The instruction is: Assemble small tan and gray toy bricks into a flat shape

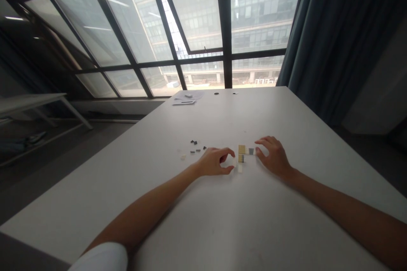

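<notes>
A small flat arrangement of pieces [241, 149] lies on the white counter [203, 224], between the two hands. Its upper left part is a mustard-yellow block with a fine grid-like surface; a dark grey block [251, 151] with a pale band at either side reaches out from it to the right. Below the yellow block sits a smaller part, yellow on its left and grey on its right, and under that a plain, off-white rectangle [240, 169], giving the whole a stepped, angular outline. The left hand [211, 162] is at its left side, fingers [227, 151] curved into a wide C with the thumb well apart; whether they touch a pale piece there, I cannot tell. The right hand [275, 157] is at the right end, index finger and thumb parted, with nothing visibly gripped; contact at the thumb is unclear. Loose dark pieces [195, 142] lie beyond the left wrist.
</notes>
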`<move>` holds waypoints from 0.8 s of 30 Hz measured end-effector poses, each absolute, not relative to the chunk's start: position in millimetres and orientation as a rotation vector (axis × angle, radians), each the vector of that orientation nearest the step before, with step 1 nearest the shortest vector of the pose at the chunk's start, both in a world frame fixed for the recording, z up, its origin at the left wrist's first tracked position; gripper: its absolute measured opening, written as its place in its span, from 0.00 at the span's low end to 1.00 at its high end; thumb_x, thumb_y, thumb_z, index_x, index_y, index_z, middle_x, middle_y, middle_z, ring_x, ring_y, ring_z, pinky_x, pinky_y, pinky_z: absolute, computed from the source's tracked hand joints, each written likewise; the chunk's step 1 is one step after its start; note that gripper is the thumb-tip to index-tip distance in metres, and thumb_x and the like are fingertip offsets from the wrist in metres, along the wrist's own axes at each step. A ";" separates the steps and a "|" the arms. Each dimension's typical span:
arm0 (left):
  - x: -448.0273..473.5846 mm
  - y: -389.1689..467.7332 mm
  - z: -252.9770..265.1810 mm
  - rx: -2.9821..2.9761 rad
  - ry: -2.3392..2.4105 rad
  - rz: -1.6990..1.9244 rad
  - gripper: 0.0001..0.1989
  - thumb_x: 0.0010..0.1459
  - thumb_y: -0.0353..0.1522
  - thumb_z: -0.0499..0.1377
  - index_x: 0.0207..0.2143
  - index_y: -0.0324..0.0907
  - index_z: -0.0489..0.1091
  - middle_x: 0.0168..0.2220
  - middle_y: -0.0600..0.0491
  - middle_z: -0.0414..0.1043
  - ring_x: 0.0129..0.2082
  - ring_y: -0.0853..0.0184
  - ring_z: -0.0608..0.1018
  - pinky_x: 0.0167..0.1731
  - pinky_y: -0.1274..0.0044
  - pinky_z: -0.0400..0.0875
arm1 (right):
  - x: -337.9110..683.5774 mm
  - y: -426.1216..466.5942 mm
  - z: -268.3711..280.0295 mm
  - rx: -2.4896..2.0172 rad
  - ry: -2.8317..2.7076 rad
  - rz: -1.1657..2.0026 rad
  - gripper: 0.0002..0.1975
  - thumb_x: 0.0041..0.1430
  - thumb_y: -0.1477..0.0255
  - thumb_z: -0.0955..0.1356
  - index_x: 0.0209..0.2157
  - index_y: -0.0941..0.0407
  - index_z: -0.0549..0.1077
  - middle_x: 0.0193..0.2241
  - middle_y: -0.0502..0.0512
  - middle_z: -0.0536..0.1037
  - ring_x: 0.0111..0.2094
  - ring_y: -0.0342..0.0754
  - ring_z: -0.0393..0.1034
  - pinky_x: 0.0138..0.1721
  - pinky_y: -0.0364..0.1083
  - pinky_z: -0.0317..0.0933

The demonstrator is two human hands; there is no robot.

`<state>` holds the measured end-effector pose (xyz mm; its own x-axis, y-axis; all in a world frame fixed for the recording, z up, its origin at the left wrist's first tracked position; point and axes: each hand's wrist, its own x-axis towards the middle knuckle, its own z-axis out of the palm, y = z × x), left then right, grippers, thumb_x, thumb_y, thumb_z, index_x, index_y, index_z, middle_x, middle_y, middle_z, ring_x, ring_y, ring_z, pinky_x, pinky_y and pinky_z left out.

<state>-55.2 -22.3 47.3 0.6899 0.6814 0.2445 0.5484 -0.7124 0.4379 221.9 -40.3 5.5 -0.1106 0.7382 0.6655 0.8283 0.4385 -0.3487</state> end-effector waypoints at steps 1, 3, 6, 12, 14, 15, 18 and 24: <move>-52.2 -25.5 45.2 2.566 0.974 0.595 0.18 0.50 0.38 0.64 0.44 0.45 0.73 0.22 0.63 0.63 0.21 0.75 0.64 0.29 0.81 0.60 | 215.8 -47.0 7.6 -1.240 -1.918 -0.118 0.08 0.62 0.71 0.66 0.41 0.54 0.76 0.41 0.58 0.77 0.44 0.54 0.69 0.48 0.52 0.61; -46.6 -30.3 39.6 2.569 0.992 0.628 0.18 0.50 0.38 0.64 0.44 0.45 0.73 0.21 0.63 0.63 0.21 0.75 0.65 0.28 0.81 0.59 | 205.2 -58.6 10.1 -1.103 -2.026 -0.103 0.10 0.61 0.68 0.69 0.44 0.54 0.75 0.41 0.58 0.77 0.44 0.54 0.70 0.47 0.53 0.62; -40.8 -33.7 30.1 2.582 1.012 0.626 0.18 0.50 0.39 0.64 0.44 0.45 0.73 0.22 0.62 0.65 0.21 0.74 0.66 0.28 0.81 0.59 | 195.5 -68.4 10.6 -1.007 -2.142 -0.105 0.17 0.59 0.61 0.73 0.47 0.54 0.74 0.42 0.59 0.77 0.44 0.55 0.70 0.46 0.54 0.63; -38.9 -35.5 21.6 2.601 0.988 0.617 0.18 0.51 0.40 0.64 0.44 0.45 0.73 0.23 0.61 0.68 0.22 0.73 0.69 0.28 0.81 0.60 | 191.9 -71.0 10.0 -0.961 -2.220 -0.074 0.13 0.58 0.62 0.74 0.42 0.53 0.76 0.40 0.57 0.78 0.43 0.53 0.71 0.46 0.53 0.62; -39.1 -35.8 21.6 2.606 0.980 0.615 0.18 0.51 0.40 0.64 0.45 0.45 0.73 0.23 0.61 0.68 0.22 0.73 0.69 0.28 0.81 0.61 | 191.6 -71.3 10.4 -0.954 -2.225 -0.069 0.13 0.58 0.62 0.74 0.42 0.53 0.76 0.39 0.57 0.78 0.42 0.53 0.71 0.46 0.52 0.62; -39.1 -35.9 21.8 2.606 0.972 0.615 0.18 0.51 0.40 0.64 0.45 0.45 0.73 0.23 0.61 0.68 0.22 0.73 0.69 0.28 0.81 0.61 | 191.5 -71.4 10.5 -0.949 -2.224 -0.071 0.13 0.58 0.63 0.74 0.42 0.53 0.76 0.38 0.56 0.78 0.42 0.53 0.71 0.46 0.52 0.62; -38.9 -36.3 22.5 2.600 0.942 0.629 0.18 0.52 0.40 0.64 0.45 0.45 0.73 0.23 0.61 0.68 0.22 0.74 0.69 0.28 0.81 0.61 | 191.3 -71.4 10.6 -0.923 -2.231 -0.073 0.12 0.58 0.64 0.74 0.42 0.52 0.76 0.38 0.56 0.78 0.41 0.52 0.71 0.45 0.52 0.62; -39.1 -37.3 24.3 2.581 0.933 0.638 0.19 0.54 0.39 0.63 0.48 0.45 0.73 0.23 0.61 0.68 0.22 0.74 0.69 0.29 0.81 0.62 | 191.6 -71.2 10.3 -0.919 -2.204 -0.081 0.09 0.57 0.69 0.73 0.41 0.53 0.75 0.38 0.56 0.78 0.41 0.53 0.70 0.45 0.53 0.62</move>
<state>-39.1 -37.3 24.3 0.6864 0.6630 0.2989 0.5190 -0.7345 0.4372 191.6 -71.2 10.3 -0.4737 0.5910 0.6530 0.6373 0.7418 -0.2090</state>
